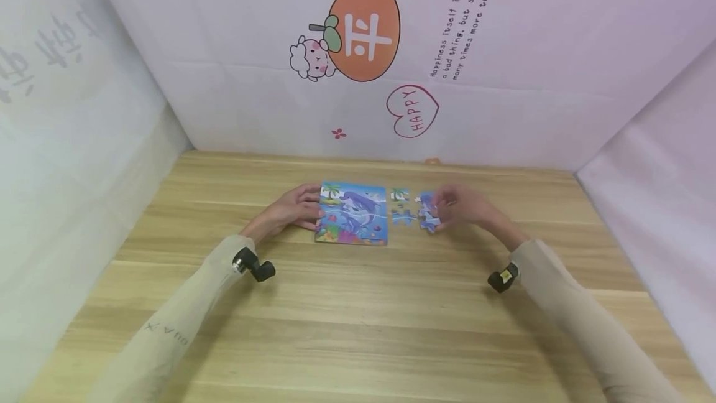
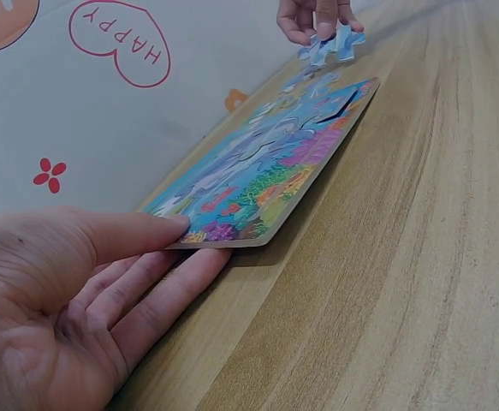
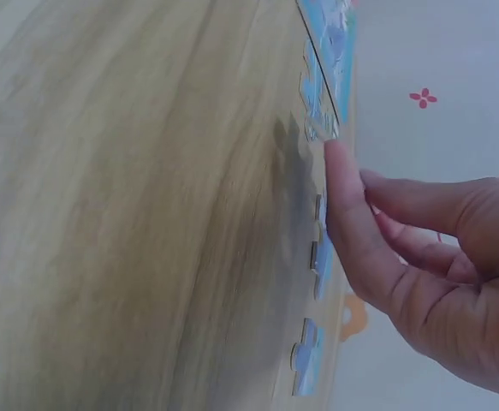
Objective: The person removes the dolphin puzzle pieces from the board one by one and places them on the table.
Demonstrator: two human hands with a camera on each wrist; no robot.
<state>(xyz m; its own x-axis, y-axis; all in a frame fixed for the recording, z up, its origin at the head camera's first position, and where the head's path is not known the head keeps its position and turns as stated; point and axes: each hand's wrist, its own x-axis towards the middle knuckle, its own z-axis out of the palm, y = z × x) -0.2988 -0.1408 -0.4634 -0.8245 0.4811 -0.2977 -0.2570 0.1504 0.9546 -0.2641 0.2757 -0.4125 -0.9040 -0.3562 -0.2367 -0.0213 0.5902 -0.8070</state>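
Observation:
A jigsaw board (image 1: 352, 213) shows dolphins, a palm and bright coral. At its left edge my left hand (image 1: 296, 207) grips it, the thumb on top and fingers beneath. The left wrist view shows the board's near edge (image 2: 270, 235) tilted up off the table. Right of the board lie loose puzzle pieces (image 1: 401, 207). My right hand (image 1: 461, 204) is beyond them, pinching a blue-and-white puzzle piece (image 2: 339, 44) at its fingertips. In the right wrist view, more pieces (image 3: 307, 360) lie on the table below that hand.
The wooden table (image 1: 358, 316) meets a white printed cloth wall (image 1: 252, 79) just behind the board. Cloth also hangs at left and right. A small camera (image 1: 254, 264) is strapped on the left wrist and another (image 1: 503, 277) on the right.

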